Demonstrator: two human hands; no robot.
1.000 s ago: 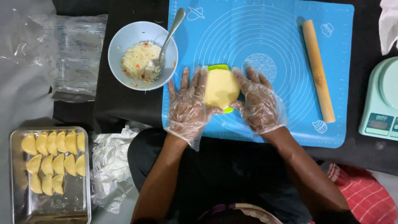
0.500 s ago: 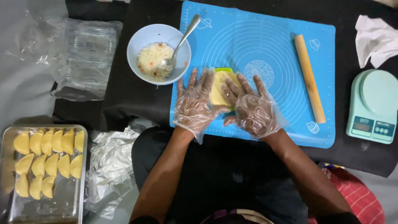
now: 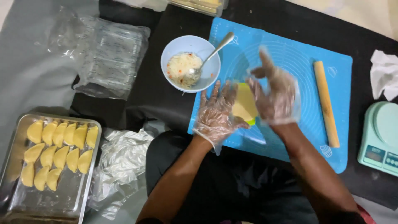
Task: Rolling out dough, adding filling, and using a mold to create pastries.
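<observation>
Both my hands wear clear plastic gloves over a blue silicone mat (image 3: 290, 49). My left hand (image 3: 216, 112) lies flat on the mat, fingers spread, touching the left edge of a round yellow dough sheet (image 3: 243, 105) that rests on a green mould. My right hand (image 3: 275, 93) is raised just above the dough with fingers apart and holds nothing. A light blue bowl (image 3: 174, 47) of shredded white filling with a metal spoon (image 3: 215, 52) stands just beyond my left hand.
A wooden rolling pin (image 3: 326, 103) lies on the right of the mat. A pale green kitchen scale (image 3: 381, 137) stands at the far right beside crumpled tissue (image 3: 383, 74). A metal tray (image 3: 16, 199) holds several folded yellow pastries at the lower left. Plastic wrap (image 3: 110, 58) lies nearby.
My right hand has lifted off the dough and opened above it. My left hand stays on the mould's left side. The camera view has shifted.
</observation>
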